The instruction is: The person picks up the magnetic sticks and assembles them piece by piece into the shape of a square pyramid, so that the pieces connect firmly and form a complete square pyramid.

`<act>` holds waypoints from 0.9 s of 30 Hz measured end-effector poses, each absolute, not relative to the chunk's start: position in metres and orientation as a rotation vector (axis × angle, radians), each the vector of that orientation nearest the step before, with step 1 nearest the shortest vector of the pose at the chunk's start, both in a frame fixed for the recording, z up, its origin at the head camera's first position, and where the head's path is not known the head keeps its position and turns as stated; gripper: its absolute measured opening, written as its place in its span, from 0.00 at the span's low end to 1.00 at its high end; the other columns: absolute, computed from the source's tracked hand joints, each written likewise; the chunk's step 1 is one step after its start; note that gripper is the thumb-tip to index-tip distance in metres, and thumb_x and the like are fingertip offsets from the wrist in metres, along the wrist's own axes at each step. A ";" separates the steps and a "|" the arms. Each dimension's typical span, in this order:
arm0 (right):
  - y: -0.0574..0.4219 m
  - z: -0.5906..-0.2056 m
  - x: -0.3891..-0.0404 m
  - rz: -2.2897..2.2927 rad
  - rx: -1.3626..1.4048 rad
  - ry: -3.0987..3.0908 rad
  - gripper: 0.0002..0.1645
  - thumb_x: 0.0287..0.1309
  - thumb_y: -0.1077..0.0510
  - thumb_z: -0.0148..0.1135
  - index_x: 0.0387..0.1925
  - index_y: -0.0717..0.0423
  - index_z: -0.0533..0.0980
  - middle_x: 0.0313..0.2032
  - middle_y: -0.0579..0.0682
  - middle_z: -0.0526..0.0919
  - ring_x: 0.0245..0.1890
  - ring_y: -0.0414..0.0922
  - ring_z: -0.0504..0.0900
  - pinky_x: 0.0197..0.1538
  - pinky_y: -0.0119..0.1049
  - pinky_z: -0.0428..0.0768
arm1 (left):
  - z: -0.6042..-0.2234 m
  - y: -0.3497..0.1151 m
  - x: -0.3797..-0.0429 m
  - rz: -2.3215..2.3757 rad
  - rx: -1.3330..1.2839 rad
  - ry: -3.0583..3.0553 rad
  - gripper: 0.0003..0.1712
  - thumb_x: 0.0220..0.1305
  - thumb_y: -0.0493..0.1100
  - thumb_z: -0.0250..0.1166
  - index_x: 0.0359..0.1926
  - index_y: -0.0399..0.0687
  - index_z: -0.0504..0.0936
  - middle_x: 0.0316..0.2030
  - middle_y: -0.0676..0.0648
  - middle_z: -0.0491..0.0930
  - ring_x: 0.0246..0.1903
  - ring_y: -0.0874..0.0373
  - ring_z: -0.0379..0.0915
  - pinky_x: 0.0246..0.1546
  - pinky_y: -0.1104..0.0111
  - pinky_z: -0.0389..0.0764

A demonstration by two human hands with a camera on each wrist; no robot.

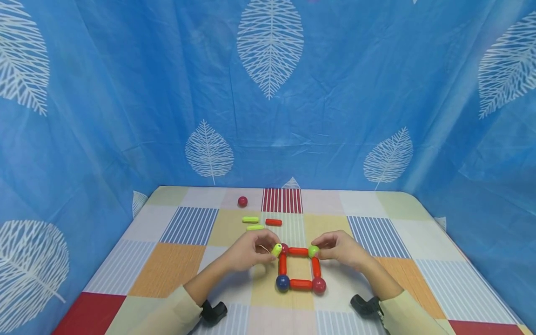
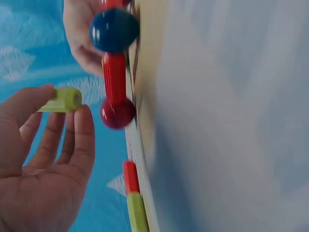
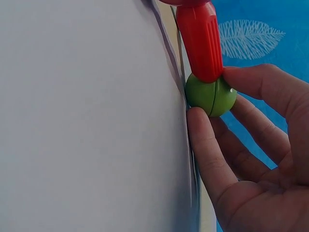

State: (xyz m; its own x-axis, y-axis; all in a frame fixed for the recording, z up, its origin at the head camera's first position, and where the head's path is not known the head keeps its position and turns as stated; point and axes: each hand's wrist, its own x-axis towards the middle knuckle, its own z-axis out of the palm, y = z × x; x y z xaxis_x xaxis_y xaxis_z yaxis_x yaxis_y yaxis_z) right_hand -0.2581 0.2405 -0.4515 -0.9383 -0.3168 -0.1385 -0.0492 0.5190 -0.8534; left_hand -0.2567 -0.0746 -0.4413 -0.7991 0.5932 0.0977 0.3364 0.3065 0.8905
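Observation:
A square of red rods lies on the table, with a ball at each corner: a blue ball (image 1: 282, 283) at near left, a red ball (image 1: 318, 285) at near right, a dark red ball (image 2: 117, 113) at far left and a green ball (image 3: 211, 95) at far right. My left hand (image 1: 251, 250) pinches a yellow-green rod (image 2: 63, 100) between thumb and fingers, just left of the dark red ball and above the table. My right hand (image 1: 341, 250) pinches the green ball, which joins a red rod (image 3: 200, 42).
Beyond the left hand lie a yellow-green rod (image 1: 250, 219), another partly behind the hand, and a loose red rod (image 1: 273, 222). Farther back sits a loose red ball (image 1: 242, 201). A blue leaf-patterned curtain (image 1: 293, 139) surrounds the back and sides of the table.

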 end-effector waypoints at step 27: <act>0.239 -0.450 -0.254 -1.406 -0.323 2.475 0.17 0.57 0.59 0.73 0.50 0.56 0.85 0.49 0.54 0.87 0.45 0.47 0.83 0.45 0.37 0.85 | -0.438 -0.062 -0.239 1.396 0.924 2.099 0.15 0.59 0.31 0.73 0.43 0.50 0.81 0.40 0.54 0.83 0.43 0.65 0.82 0.48 0.73 0.85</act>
